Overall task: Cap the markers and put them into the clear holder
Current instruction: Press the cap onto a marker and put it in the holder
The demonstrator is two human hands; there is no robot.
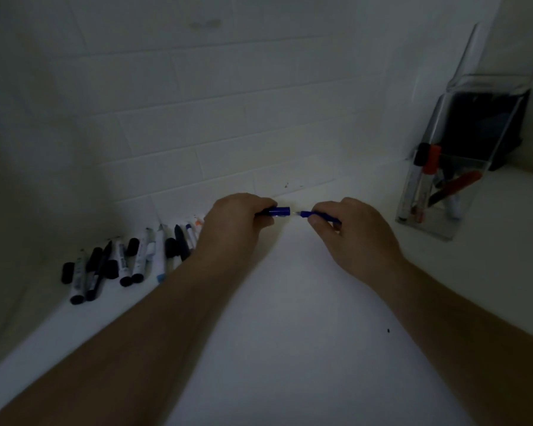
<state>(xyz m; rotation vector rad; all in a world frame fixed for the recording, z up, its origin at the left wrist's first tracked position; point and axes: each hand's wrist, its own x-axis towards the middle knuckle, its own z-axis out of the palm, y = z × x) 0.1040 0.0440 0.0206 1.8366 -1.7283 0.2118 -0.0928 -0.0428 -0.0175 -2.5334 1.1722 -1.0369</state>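
While the left hand [233, 219] grips a blue cap [278, 211] and the right hand [348, 232] pinches a blue marker [317, 215], the clear holder [437, 186] holds several capped markers [428, 167]

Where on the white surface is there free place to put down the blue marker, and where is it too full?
Bare surface lies between the two forearms, below the left hand and right hand. More bare room sits between the right hand and the clear holder. Crowded: the loose markers along the wall, beside the left forearm.
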